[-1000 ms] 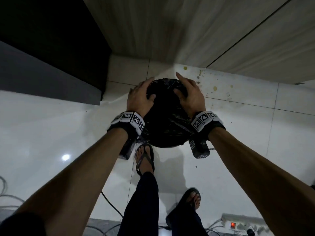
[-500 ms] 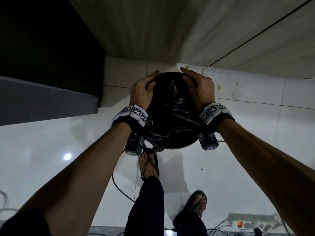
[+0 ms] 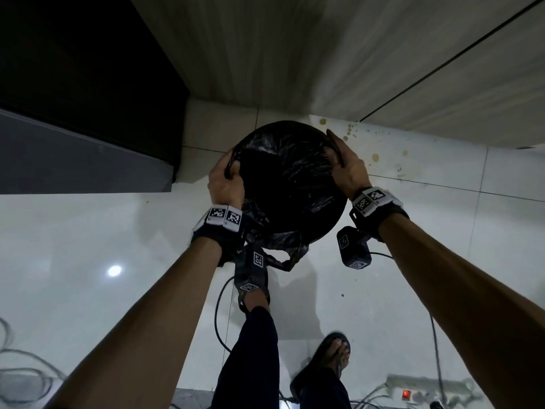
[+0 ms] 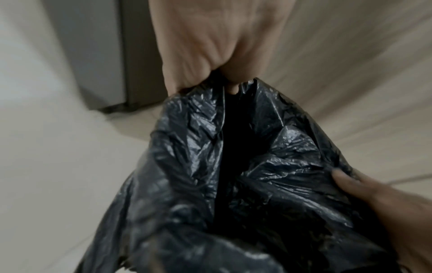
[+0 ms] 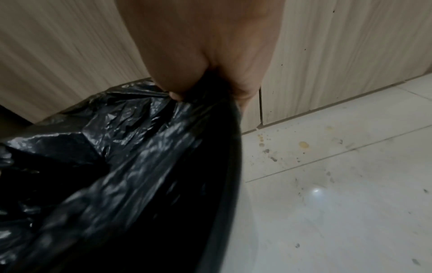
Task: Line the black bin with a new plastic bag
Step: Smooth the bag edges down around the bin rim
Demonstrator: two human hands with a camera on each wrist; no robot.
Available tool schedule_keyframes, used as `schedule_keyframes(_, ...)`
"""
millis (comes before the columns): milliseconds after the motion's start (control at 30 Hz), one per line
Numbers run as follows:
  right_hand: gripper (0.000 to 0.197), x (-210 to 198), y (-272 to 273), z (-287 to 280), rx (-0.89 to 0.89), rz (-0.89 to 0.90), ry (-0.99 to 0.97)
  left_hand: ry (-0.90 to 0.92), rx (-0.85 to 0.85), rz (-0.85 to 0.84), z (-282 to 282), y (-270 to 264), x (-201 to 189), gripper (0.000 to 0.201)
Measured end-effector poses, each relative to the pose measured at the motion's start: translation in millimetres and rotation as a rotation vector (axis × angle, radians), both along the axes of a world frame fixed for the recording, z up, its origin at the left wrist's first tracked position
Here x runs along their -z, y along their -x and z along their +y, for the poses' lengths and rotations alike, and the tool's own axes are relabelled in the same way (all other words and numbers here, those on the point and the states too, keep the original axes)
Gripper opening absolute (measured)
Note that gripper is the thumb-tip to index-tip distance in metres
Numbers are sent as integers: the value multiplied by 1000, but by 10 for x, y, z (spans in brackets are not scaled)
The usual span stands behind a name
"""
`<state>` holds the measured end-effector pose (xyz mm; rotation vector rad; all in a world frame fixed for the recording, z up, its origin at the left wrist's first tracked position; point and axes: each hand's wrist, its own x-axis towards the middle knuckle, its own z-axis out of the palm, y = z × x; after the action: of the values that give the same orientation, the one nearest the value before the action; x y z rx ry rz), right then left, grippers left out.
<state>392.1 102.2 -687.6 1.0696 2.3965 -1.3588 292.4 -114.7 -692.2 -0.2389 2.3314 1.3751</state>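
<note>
- We see a white tiled floor [image 3: 88, 231] under everything, meeting a pale wood-grain wall [image 3: 295, 54] along its far edge; yellowish spots mark the tiles by that edge.
- A dark cabinet [image 3: 73, 84] stands at the far left corner of the floor.
- The black bin [image 3: 333, 219] stands on the floor near the far edge, just in front of the wall, round-mouthed; our two hands are at its rim on opposite sides.
- The plastic bag [image 3: 295, 178], black and crinkled, lies inside the bin's mouth; a loose part of it spills over the near left rim and hangs outside.
- Our left hand [image 3: 225, 181] is clamped on the bag's edge at the left rim, its fingers curled round a gathered fold in the left wrist view.
- Our right hand [image 3: 345, 166] grips the bag at the right rim, fingers curled over the edge and pressing plastic against it.
- Our sandalled feet [image 3: 333, 361] stand on the floor on the near side of the bin.
- A power strip [image 3: 413, 391] with a red switch lies at the floor's near right corner, with cables beside it.
</note>
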Motion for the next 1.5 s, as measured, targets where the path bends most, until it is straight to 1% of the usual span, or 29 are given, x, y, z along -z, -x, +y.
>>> schedule_keyframes(100,47,-20,-102,-115,18,2,35,41,-86,-54,-82,-136,-48,35)
schedule_keyframes(200,49,-30,-114,-164,14,-28,60,34,-91,-102,-144,-200,-62,35)
schedule_keyframes(300,49,-57,-154,-118,-6,-68,-85,55,-45,-115,-175,-196,-62,38)
schedule_keyframes(367,49,-83,-220,-112,-15,-42,-154,102,20,-84,-141,-164,-100,47)
schedule_keyframes(433,53,-111,-269,-142,-23,-43,-157,140,145,0,-40,-93,-179,60)
schedule_keyframes(533,63,-153,-263,-215,-50,7,-167,238,461,204,181,88,-292,62)
schedule_keyframes(633,62,-171,-183,-234,-81,56,-196,226,712,232,465,276,-337,57)
schedule_keyframes(700,58,-167,-86,-198,-64,66,-231,253,858,263,651,369,-331,52)
schedule_keyframes(766,60,-163,18,-149,-55,84,-242,249,938,254,791,454,-292,45)
schedule_keyframes(833,59,-148,117,-105,-82,97,-243,227,911,223,837,549,-234,37)
schedule_keyframes(1000,39,-156,349,-24,-146,76,-296,208,747,204,715,713,-190,31)
schedule_keyframes(1100,37,-145,356,-39,-181,61,-310,205,644,182,574,684,-206,30)
schedule_keyframes(1166,36,-157,312,-45,-175,55,-302,195,560,161,453,638,-200,31)
schedule_keyframes(1300,34,-135,245,-43,-216,-33,-290,196,373,133,234,462,-165,28)
schedule_keyframes(1400,38,-150,278,-81,-240,-85,-226,184,291,100,111,309,-168,27)
schedule_keyframes(1500,56,-225,221,-157,-174,-79,-197,191,191,43,-44,97,-181,28)
